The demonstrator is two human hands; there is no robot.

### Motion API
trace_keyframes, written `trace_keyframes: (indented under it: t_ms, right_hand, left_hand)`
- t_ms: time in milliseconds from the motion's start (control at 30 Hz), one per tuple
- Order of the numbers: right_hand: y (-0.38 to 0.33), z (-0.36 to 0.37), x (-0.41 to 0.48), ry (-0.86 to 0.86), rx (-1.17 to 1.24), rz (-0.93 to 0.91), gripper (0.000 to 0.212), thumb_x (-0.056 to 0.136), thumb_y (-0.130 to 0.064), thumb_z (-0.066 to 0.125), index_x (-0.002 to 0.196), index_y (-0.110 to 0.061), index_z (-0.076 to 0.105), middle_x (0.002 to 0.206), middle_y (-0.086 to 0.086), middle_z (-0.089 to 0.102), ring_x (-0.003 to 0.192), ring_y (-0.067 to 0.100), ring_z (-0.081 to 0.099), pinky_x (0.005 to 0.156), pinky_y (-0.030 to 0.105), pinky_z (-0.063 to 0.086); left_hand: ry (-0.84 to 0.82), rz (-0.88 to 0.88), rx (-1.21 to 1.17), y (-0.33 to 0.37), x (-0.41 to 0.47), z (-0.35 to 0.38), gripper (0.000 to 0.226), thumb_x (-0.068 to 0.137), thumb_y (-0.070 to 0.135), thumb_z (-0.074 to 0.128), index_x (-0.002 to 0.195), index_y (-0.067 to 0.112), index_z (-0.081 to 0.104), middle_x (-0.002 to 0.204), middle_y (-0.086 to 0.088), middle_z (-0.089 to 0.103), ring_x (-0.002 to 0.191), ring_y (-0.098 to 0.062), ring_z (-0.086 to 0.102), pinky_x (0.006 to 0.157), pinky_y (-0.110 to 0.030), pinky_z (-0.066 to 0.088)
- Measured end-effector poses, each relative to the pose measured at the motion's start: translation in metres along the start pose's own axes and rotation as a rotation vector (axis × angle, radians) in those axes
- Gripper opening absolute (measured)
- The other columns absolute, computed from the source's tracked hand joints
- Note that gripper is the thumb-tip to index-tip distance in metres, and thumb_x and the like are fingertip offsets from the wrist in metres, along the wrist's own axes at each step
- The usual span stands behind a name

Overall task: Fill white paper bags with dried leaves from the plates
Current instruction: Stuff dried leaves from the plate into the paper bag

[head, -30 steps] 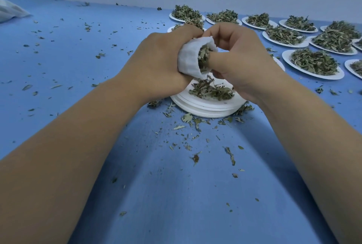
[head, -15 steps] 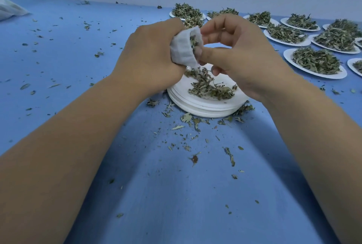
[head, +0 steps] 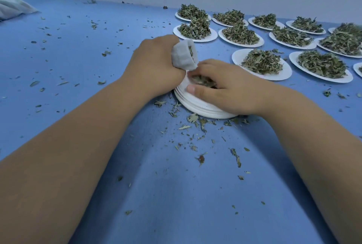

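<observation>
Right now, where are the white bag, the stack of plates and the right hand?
white bag (head: 182,57), head view, its wrinkled outer side.
stack of plates (head: 195,107), head view, the near layered rim.
right hand (head: 225,90), head view, its back; fingers curl over dried leaves (head: 200,80).

The white bag is matt paper with a fine gridded texture, slightly creased. The stacked plates are smooth, matt white paper. The dried leaves look dull, crinkled and rough. The counter carries a smooth, matt blue covering.
</observation>
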State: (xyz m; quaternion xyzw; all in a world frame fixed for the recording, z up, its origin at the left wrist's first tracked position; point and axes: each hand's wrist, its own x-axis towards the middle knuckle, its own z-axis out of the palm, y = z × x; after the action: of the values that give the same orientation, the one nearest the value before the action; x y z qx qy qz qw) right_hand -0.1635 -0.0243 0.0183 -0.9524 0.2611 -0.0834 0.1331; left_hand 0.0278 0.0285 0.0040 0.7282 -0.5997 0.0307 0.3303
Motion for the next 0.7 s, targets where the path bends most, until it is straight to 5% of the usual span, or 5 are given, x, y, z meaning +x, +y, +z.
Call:
trace_keyframes:
  t_ms: [67,200,333,500,700]
  right_hand:
    - [0.003,-0.001,0.001,0.119,0.013,-0.004,0.030,0.098,-0.042,0.062,0.120,-0.022,0.067,0.104,-0.009,0.064,0.098,0.013,0.059,0.080,0.023,0.043]
    - [0.010,-0.005,-0.002,0.268,0.070,-0.052,0.018,0.092,-0.030,0.072,0.110,-0.028,0.073,0.108,-0.012,0.066,0.099,0.006,0.060,0.086,0.022,0.045]
    - [0.011,-0.003,-0.001,0.075,-0.003,0.020,0.046,0.100,-0.054,0.050,0.135,-0.027,0.059,0.131,-0.009,0.057,0.119,0.008,0.052,0.097,0.027,0.038]
    - [0.008,0.002,-0.006,0.158,0.147,0.016,0.027,0.094,-0.044,0.067,0.118,-0.033,0.073,0.078,-0.026,0.062,0.072,-0.020,0.054,0.066,0.003,0.036]
    - [0.013,-0.008,-0.013,0.290,0.143,0.149,0.045,0.087,-0.074,0.052,0.118,-0.045,0.066,0.103,-0.023,0.067,0.084,-0.003,0.060,0.071,0.013,0.040]
  left_hand:
    - [-0.013,0.011,-0.005,-0.001,0.000,0.004,0.028,0.075,0.026,0.065,0.068,0.027,0.038,0.069,0.007,0.049,0.062,-0.004,0.043,0.053,-0.027,0.030]
    - [-0.008,0.008,-0.023,-0.002,0.000,0.008,0.028,0.075,0.026,0.067,0.069,0.024,0.039,0.070,0.005,0.051,0.063,-0.010,0.046,0.054,-0.029,0.034]
    - [-0.008,-0.014,-0.005,0.000,-0.001,0.008,0.025,0.075,0.027,0.067,0.073,0.020,0.043,0.071,0.004,0.053,0.066,-0.015,0.049,0.056,-0.031,0.037]
    - [0.003,-0.019,-0.007,0.001,-0.003,0.006,0.027,0.074,0.025,0.065,0.070,0.022,0.039,0.069,0.004,0.051,0.063,-0.013,0.047,0.053,-0.029,0.032]
    - [0.003,-0.028,-0.008,0.001,-0.003,0.005,0.027,0.074,0.027,0.066,0.070,0.024,0.040,0.070,0.005,0.052,0.064,-0.010,0.047,0.052,-0.029,0.029]
